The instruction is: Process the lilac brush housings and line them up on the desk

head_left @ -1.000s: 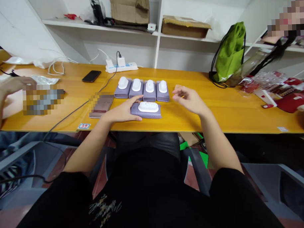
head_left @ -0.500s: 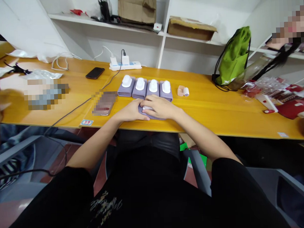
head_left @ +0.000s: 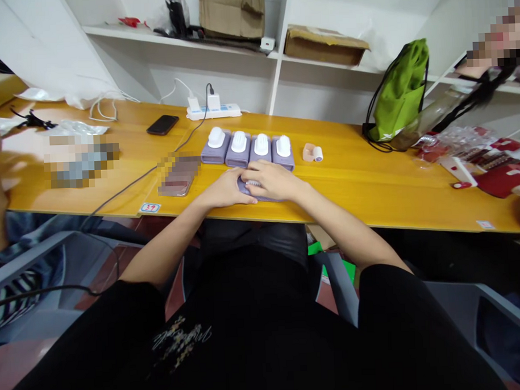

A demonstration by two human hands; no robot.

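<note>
At the table's front edge lies a folded purple cloth (head_left: 271, 197), partly covered by my hands. A white ribbed piece (head_left: 254, 182), perhaps a small brush, shows on top between my fingers. My left hand (head_left: 225, 189) grips the cloth's left side, thumb along the near edge. From the right, my right hand (head_left: 274, 179) curls its fingers over the white piece. Just behind stand several similar purple folded cloths (head_left: 213, 155) in a row, each with a white rounded piece (head_left: 261, 144) on top.
A pinkish phone (head_left: 180, 178) lies left of my hands, a black phone (head_left: 162, 125) farther back. A cable (head_left: 135, 184) crosses the table from a power strip (head_left: 229, 111). Right are a small pink-and-white roll (head_left: 313, 153), a green drawstring bag (head_left: 401, 93) and red packages (head_left: 498, 181). Other people sit at both sides.
Both hands stay on the same cloth and white piece. My right fingers have shifted very slightly; the view has tilted a little.
</note>
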